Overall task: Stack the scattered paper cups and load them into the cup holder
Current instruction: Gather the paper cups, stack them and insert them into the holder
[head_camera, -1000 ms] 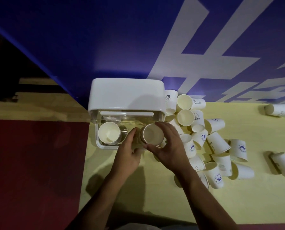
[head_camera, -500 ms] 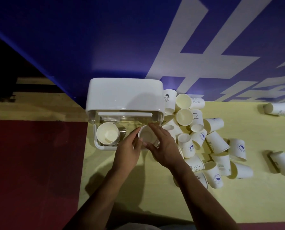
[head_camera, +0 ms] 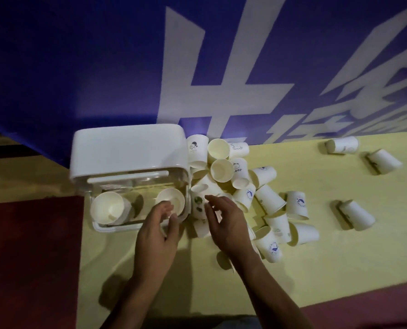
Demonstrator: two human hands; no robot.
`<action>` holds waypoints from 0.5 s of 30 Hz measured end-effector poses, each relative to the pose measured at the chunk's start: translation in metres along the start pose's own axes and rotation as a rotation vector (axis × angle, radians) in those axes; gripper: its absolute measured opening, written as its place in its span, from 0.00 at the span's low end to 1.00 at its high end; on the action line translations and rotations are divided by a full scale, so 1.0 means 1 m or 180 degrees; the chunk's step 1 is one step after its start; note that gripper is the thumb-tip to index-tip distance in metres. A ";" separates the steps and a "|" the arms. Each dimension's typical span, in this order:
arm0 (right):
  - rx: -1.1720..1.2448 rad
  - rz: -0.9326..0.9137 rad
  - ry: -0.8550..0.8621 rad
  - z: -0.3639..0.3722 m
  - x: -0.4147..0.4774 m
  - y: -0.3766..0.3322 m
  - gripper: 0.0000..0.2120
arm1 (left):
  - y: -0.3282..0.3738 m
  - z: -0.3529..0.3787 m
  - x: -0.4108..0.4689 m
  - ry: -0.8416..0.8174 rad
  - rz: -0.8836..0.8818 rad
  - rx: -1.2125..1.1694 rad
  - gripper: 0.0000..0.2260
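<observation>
The cup holder (head_camera: 129, 153), white on top with a clear front, stands at the table's back left. Inside it sit a left cup stack (head_camera: 107, 207) and a right cup stack (head_camera: 171, 200). My left hand (head_camera: 157, 229) hovers at the holder's front right corner, fingers loosely curled, holding nothing. My right hand (head_camera: 226, 222) is just right of the holder, fingers relaxed and spread above the pile of scattered cups (head_camera: 250, 193). A cup with a green print (head_camera: 199, 205) stands between my two hands.
The yellow table (head_camera: 316, 269) runs right; its left edge drops to a red floor (head_camera: 31, 257). Three single cups lie apart on the right, such as the far cup (head_camera: 342, 145). A blue wall with white characters (head_camera: 221, 67) backs the table.
Both hands held a cup stack at the holder's right slot; that stack now sits in the holder and both hands have let go and drawn back slightly, the right one shifting toward the pile.
</observation>
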State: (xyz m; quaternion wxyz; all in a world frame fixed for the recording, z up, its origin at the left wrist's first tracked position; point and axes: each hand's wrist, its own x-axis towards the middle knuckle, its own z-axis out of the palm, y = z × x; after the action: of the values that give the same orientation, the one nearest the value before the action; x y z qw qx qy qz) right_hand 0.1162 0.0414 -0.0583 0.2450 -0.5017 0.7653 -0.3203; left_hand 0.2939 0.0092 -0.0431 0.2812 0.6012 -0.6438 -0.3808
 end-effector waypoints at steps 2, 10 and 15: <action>0.0017 0.0243 0.0153 -0.020 -0.008 0.021 0.12 | 0.012 0.020 -0.004 -0.0171 0.0239 0.0030 0.14; 0.0137 0.0718 0.0606 -0.116 -0.025 0.103 0.11 | 0.081 0.118 0.003 -0.0987 0.0621 0.0118 0.16; -0.0011 0.0926 0.0714 -0.170 -0.030 0.160 0.10 | 0.125 0.198 0.006 -0.1262 0.0956 0.0411 0.21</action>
State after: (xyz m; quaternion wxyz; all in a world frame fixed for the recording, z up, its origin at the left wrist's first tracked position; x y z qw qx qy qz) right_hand -0.0881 0.1574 -0.0597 0.2011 -0.3473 0.8528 -0.3341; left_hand 0.0611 0.0316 -0.0493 0.1639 0.4291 -0.7914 -0.4033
